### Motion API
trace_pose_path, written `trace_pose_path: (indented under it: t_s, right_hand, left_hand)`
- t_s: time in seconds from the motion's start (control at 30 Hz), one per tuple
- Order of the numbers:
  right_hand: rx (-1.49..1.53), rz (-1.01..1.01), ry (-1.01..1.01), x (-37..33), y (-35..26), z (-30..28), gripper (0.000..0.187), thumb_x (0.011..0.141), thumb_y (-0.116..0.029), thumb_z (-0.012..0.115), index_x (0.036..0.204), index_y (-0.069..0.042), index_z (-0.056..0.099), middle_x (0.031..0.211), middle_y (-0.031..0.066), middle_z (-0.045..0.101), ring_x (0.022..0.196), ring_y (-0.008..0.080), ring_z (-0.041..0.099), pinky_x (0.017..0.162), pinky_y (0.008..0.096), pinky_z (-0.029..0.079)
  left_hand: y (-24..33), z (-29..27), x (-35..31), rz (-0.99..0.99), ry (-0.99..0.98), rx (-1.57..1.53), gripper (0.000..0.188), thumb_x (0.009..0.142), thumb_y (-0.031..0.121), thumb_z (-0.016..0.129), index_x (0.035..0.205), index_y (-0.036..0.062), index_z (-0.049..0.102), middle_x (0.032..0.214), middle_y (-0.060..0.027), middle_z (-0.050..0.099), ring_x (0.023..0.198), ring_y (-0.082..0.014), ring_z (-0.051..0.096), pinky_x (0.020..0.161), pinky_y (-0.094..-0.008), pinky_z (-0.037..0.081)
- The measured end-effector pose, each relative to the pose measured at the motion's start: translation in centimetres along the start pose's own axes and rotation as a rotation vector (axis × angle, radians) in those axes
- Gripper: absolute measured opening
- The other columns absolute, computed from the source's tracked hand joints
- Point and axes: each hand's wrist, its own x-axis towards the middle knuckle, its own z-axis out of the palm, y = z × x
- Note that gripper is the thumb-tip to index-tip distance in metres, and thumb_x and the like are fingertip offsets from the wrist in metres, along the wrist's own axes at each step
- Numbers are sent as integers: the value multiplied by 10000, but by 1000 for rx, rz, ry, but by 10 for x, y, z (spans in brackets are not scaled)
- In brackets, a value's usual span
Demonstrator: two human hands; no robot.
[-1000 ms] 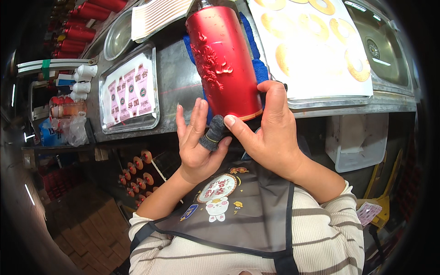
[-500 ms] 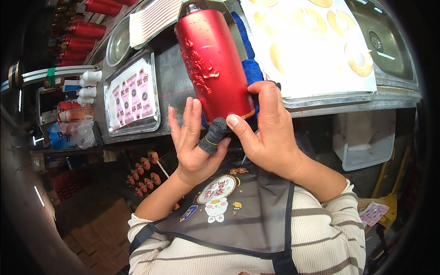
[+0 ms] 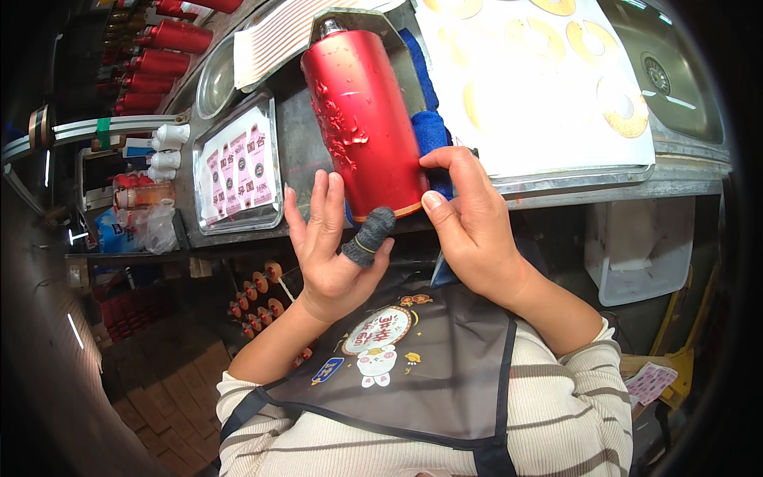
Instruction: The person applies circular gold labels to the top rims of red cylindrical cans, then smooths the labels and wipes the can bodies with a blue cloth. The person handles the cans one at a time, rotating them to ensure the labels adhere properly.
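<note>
Lying at the near edge of the desk (image 3: 298, 155), the red bottle (image 3: 369, 127) points its neck (image 3: 331, 29) away from you, long axis leaning slightly left. By its base (image 3: 409, 210), your left grip (image 3: 330, 258) is fanned wide; whether your right grip (image 3: 475, 230) holds it, I cannot tell.

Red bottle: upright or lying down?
Lying on its side: the red bottle shows its full length, silver neck pointing away from the apron, base edge toward it.

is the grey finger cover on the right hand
No, the grey finger cover is on the left hand, and the right hand shows none.
</note>
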Motion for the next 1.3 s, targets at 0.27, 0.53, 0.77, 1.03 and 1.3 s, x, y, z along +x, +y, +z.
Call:
trace_pose_path:
  t_s: [0.27, 0.53, 0.77, 1.03, 1.3]
  right_hand:
    - [-93, 34, 27, 2, -13, 7, 419, 900, -204, 707, 1236, -60, 504, 985, 198, 563, 795, 385, 640, 698, 455, 532]
    - [-34, 36, 7, 2, -1, 6, 304, 938, -94, 615, 1224, -31, 534, 1072, 198, 587, 821, 321, 643, 727, 384, 521]
    - [175, 84, 19, -7, 2, 1, 324, 964, -47, 556, 1285, 1, 557, 1172, 126, 595, 814, 148, 602, 714, 287, 502]
    - [-59, 78, 68, -30, 3, -12, 260, 956, 2, 567, 1214, 7, 597, 999, 79, 647, 653, 80, 521, 617, 241, 445]
    - [-263, -320, -61, -37, 4, 17, 235, 884, -2, 647, 1118, -15, 642, 858, 164, 679, 594, 285, 641, 572, 337, 505]
  left_hand:
    - [-4, 2, -2, 20, 15, 36, 354, 642, 78, 851, 978, 41, 748, 1487, -342, 469, 1388, -530, 450, 1146, -693, 179]
    - [6, -10, 29, 139, 12, 152, 310, 663, 152, 834, 959, 107, 753, 1445, -280, 538, 1332, -511, 511, 1129, -698, 229]
    - [5, -13, 45, 245, -40, 154, 254, 675, 241, 803, 839, 59, 737, 1378, -208, 603, 1338, -495, 498, 1099, -763, 239]
    - [-10, 6, 26, 233, 11, -113, 138, 733, 93, 719, 847, 14, 720, 1468, -174, 557, 1434, -340, 462, 1217, -661, 98]
    - [-10, 30, 44, 209, 150, -49, 155, 740, 127, 697, 820, -6, 697, 1356, -265, 596, 1337, -369, 540, 1189, -593, 297]
